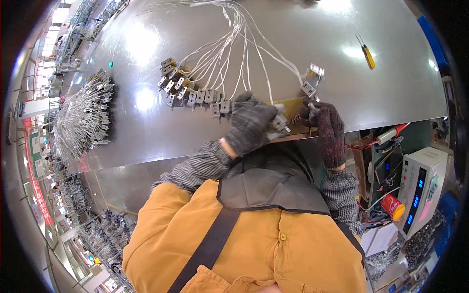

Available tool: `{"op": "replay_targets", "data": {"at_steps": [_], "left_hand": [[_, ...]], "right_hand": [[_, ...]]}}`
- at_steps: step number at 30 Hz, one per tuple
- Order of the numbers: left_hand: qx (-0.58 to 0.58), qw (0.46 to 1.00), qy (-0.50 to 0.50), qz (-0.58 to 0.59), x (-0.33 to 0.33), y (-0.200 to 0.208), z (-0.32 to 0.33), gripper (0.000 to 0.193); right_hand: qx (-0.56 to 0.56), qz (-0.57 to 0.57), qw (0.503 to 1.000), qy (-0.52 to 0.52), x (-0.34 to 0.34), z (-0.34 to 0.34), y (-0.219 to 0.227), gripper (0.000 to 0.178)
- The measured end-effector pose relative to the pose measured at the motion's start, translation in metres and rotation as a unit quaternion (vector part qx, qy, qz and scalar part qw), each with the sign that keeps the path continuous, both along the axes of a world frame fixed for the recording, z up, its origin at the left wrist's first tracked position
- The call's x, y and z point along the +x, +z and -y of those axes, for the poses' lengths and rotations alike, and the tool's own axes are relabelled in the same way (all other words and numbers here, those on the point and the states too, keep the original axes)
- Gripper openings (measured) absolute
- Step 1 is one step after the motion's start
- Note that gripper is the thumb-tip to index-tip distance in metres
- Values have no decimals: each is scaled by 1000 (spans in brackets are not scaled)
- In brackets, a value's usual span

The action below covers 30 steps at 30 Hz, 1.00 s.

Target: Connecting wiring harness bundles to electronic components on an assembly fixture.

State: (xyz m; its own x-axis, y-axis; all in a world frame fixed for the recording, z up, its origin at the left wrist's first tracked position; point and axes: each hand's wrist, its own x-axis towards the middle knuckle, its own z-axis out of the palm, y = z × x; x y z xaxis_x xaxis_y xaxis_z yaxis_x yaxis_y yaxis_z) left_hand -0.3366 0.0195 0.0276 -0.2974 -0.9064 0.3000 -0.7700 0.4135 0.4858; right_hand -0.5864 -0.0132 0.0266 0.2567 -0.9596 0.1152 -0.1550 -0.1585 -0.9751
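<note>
At the centre of the frame, the gloved left hand [251, 119] has its fingers clamped on a wired metal part [280, 122] at the table's [146, 127] near edge, over a brownish plate [293, 106]. Right of it, the gloved right hand [325, 119] has its fingers bunched beside small metal pieces [296, 118]; whether they grip anything I cannot tell. To handle the part well, I would steady its metal body with the left hand, keep its white wire [266, 80] slack, and work the right fingertips gently.
</note>
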Motion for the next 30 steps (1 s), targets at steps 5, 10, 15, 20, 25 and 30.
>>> {"op": "replay_targets", "data": {"at_steps": [5,10,15,20,25,30], "left_hand": [[-5,997,16,78,-25,-7,15,60],[15,998,21,57,-30,4,14,53],[70,995,-30,61,-25,15,23,53],[44,991,-101,71,-20,18,38,47],[115,980,-110,120,-26,20,46,48],[58,990,-73,110,-35,20,42,58]], "right_hand": [[74,-144,986,47,-11,-9,12,28],[11,-115,993,32,-18,-29,14,31],[-23,-131,990,56,-12,-34,17,31],[-52,-143,988,10,1,-52,3,33],[206,94,974,19,0,-64,-13,38],[151,0,988,-28,-5,-64,-9,35]]}}
